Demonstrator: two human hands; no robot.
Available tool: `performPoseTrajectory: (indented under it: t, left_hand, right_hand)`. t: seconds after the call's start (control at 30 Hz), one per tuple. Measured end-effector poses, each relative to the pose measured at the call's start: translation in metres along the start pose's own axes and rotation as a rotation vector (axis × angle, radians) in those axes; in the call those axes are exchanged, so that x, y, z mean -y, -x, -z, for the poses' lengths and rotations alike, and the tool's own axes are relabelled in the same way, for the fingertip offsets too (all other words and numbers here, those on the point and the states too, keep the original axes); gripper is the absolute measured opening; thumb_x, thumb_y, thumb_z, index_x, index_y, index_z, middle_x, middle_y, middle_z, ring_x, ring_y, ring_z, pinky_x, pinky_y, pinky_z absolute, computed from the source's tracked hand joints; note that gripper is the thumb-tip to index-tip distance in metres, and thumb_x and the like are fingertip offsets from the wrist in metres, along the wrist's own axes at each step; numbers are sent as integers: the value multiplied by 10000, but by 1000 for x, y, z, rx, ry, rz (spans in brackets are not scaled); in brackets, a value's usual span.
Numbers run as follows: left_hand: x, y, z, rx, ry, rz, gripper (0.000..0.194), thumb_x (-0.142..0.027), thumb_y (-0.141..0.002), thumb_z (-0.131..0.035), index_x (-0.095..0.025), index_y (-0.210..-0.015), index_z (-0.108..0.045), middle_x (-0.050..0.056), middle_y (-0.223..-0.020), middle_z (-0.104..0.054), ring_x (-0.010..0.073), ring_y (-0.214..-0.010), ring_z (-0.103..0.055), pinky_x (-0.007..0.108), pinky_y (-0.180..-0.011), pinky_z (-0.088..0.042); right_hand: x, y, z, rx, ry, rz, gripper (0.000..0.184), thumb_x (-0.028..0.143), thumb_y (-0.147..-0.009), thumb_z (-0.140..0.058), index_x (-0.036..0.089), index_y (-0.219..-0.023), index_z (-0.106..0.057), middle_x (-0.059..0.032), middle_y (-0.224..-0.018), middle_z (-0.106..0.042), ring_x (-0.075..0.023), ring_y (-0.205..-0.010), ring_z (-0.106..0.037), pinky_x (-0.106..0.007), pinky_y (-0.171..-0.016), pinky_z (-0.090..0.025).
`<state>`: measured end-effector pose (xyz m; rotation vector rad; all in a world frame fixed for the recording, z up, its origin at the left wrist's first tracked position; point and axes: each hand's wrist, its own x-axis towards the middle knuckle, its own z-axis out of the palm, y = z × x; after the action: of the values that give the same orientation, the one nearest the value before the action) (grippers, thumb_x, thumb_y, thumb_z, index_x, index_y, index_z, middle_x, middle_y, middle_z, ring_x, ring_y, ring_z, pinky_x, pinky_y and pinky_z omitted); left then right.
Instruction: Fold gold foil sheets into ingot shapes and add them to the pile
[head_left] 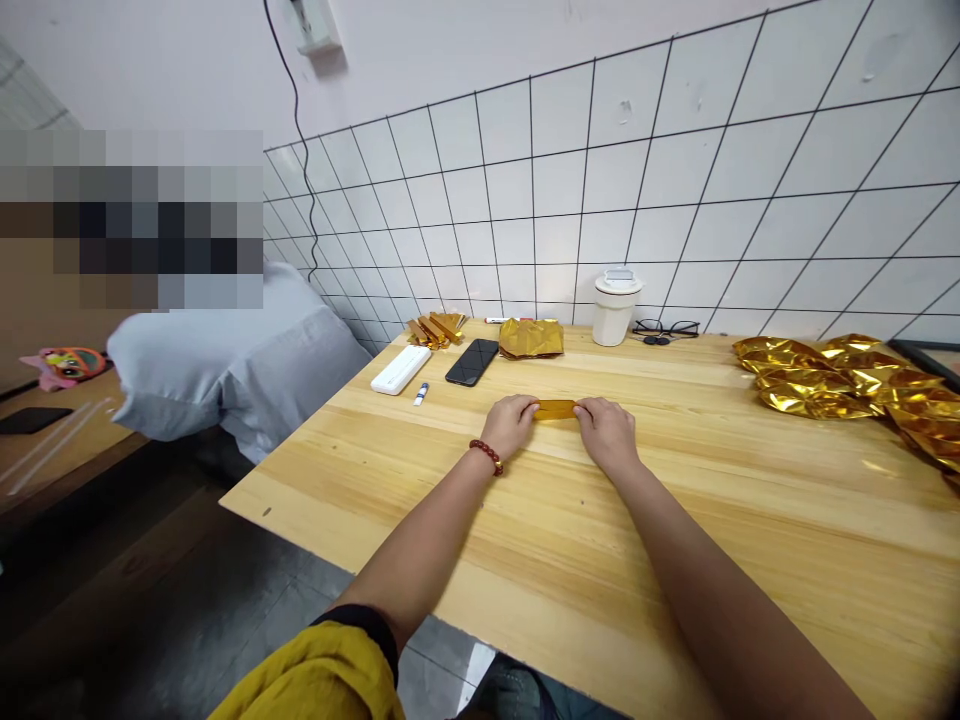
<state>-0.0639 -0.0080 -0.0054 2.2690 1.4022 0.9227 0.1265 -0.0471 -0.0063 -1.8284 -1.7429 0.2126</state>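
The left hand and right hand are closing fingertips on opposite ends of the gold strip, holding it straight at the table. They are apparently flattening or creasing it; the next move is seemingly calling for an even grip.

the room is brightly and evenly lit, with glints on the crinkled gold foil and soft shadows on the wooden table; straight lines lean toward the edges, and coarse pixel blocks cover the upper left.
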Motion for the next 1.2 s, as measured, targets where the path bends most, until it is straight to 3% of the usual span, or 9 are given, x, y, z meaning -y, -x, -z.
performPoseTrajectory:
  t: [0.17,0.33,0.53,0.67,0.73,0.83,1.07,1.2]
  left_hand:
    - [6,-1,-3,-34,121,82,240,-228,-917,-528,-196,-1030,-737,73,-1054,-758,216,-964,-691,339,-889,-529]
    - [6,-1,-4,-62,115,78,229,-187,-860,-607,-182,-1047,-739,98,-1086,-742,225,-1005,-679,362,-951,-516]
    - [5,0,-3,-71,78,66,403,-151,-789,-666,-150,-1192,-688,110,-1071,-687,215,-967,-656,357,-916,-528]
    - [5,1,-4,-41,43,18,188,-203,-798,-682,-182,-966,-763,83,-999,-678,203,-955,-633,347,-908,-512]
    - [4,1,-4,-25,-11,-9,179,-281,-757,-750,-195,-913,-771,80,-997,-682,222,-967,-618,371,-917,-498]
    - [3,2,-3,-8,-72,-37,201,-286,-755,-758,-210,-941,-770,76,-1009,-687,230,-973,-607,387,-924,-484]
    - [4,0,-2,10,-89,-38,222,-232,-915,-551,-198,-950,-768,80,-971,-696,211,-945,-617,374,-904,-487]
    - [6,0,-3,-14,-7,-34,166,-293,-858,-651,-201,-929,-769,70,-938,-690,192,-904,-633,347,-881,-513]
  right_hand:
    - [0,-1,1,21,10,-22,287,299,-957,-464,250,-1094,-712,-59,-1129,-723,-256,-1045,-592,-392,-897,-346]
    - [1,-1,0,32,38,-20,279,290,-918,-541,250,-1145,-699,-67,-1139,-716,-266,-1060,-597,-399,-907,-352]
    - [-1,0,-2,9,35,1,368,266,-905,-575,270,-1264,-656,-73,-1123,-692,-255,-1067,-597,-397,-907,-358]
    - [-2,1,-2,12,44,27,251,270,-921,-557,295,-1074,-754,-52,-1060,-676,-229,-1030,-597,-385,-896,-349]
    - [-2,1,-3,3,46,31,225,286,-914,-571,283,-1018,-770,-51,-1043,-670,-224,-1013,-595,-383,-889,-344]
    - [-1,2,-4,-9,38,30,211,330,-881,-621,269,-1017,-770,-51,-1035,-664,-224,-993,-589,-383,-881,-340]
    - [-4,1,-5,2,26,26,219,323,-880,-614,276,-1040,-756,-43,-1036,-659,-218,-997,-582,-375,-887,-328]
    - [-4,0,-4,11,8,13,227,282,-914,-557,277,-1021,-757,-43,-1021,-668,-214,-996,-576,-374,-886,-323]
